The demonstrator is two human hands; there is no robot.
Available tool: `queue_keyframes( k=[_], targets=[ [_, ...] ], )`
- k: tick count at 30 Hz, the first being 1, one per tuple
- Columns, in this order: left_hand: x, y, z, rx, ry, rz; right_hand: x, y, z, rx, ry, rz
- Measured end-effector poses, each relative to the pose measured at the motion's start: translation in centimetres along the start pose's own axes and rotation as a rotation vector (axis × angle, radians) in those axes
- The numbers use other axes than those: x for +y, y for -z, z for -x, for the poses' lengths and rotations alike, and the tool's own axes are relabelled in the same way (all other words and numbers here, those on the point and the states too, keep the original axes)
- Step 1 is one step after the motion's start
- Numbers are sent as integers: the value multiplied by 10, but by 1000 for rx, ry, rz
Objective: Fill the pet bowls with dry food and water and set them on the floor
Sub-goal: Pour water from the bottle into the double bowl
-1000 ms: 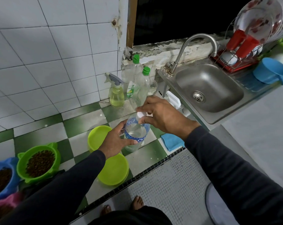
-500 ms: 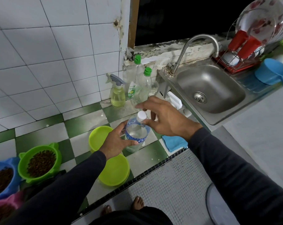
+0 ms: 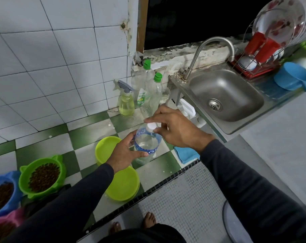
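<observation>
Your left hand (image 3: 126,153) grips the upright water bottle (image 3: 146,146); your right hand (image 3: 176,130) pinches its cap (image 3: 152,126) directly above.

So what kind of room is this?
Most likely a home kitchen or washing-up corner: there's a steel sink with a tap, a dish rack of plates, and dish soap bottles on the tiled counter.

"Dishwash" on dish-soap bottle (image 3: 143,99)
</observation>
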State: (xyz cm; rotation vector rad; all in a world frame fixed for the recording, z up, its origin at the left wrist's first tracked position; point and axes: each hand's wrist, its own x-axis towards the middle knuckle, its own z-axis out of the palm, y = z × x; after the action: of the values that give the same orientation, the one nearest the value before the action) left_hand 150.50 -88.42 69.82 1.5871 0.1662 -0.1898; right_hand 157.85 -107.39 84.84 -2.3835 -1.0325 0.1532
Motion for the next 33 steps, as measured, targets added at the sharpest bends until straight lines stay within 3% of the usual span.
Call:
queue_keyframes(
  k=[5, 10, 18, 24, 29, 33],
  targets=[
    [1, 0, 2, -4, -9, -4, -4, -1, -3, 77, -120, 183],
    [2, -1, 3, -2, -3, -6, -3, -1, 1, -30, -44, 37],
    [0, 1, 3, -9, -15, -33, -9, -8, -1, 59, -123, 153],
    [0, -2, 3, 12, -6, -5, -7, -2, 3, -33, -11, 108],
    [0, -2, 4, -3, -16, -39, -12, -7, 1, 49, -139, 224],
    [0, -1, 4, 9, -7, -29, -12, 0, 4, -23, -71, 101]
  ],
)
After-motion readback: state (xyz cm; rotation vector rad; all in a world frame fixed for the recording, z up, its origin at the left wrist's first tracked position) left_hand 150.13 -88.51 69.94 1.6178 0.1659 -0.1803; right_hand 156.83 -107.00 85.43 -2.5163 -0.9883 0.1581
